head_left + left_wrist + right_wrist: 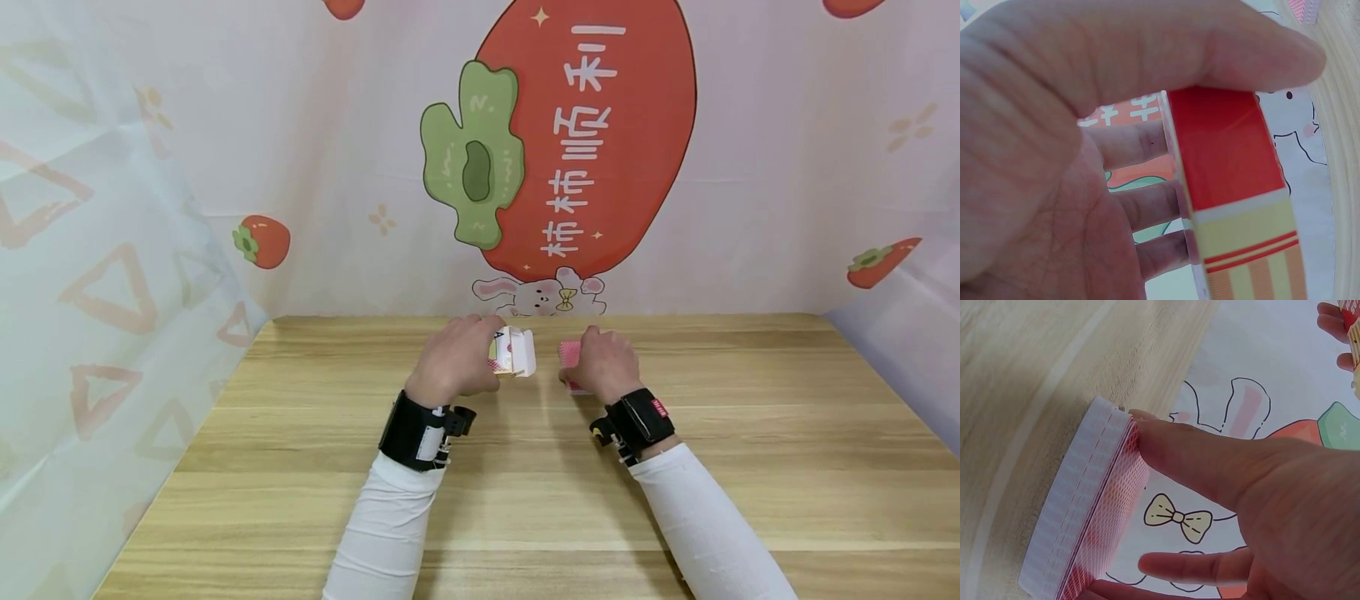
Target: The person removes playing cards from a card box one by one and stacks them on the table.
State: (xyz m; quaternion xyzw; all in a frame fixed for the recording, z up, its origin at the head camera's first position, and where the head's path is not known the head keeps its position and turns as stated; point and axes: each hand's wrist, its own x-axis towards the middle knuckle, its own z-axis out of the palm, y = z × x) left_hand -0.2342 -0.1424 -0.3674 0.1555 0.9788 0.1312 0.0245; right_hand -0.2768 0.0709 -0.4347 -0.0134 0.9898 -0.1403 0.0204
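My left hand (459, 358) grips a playing-card box (516, 352) whose white end flap stands open toward the right. In the left wrist view the thumb lies over one edge of the box (1229, 150), which shows red, cream and striped bands, with fingers against its other side. To the right, my right hand (609, 365) holds a deck of playing cards (570, 357) with red-patterned backs. Seen from the right wrist, the thumb presses one end of the deck (1094, 494) and a finger lies at the other end; its white edges stand close over the wood.
The wooden table (525, 500) runs back to a pale printed cloth (360, 167) hanging behind it. A large red persimmon (637, 150) with white characters is printed there, above a cartoon rabbit (534, 297). Another cloth (112, 333) hangs along the left side.
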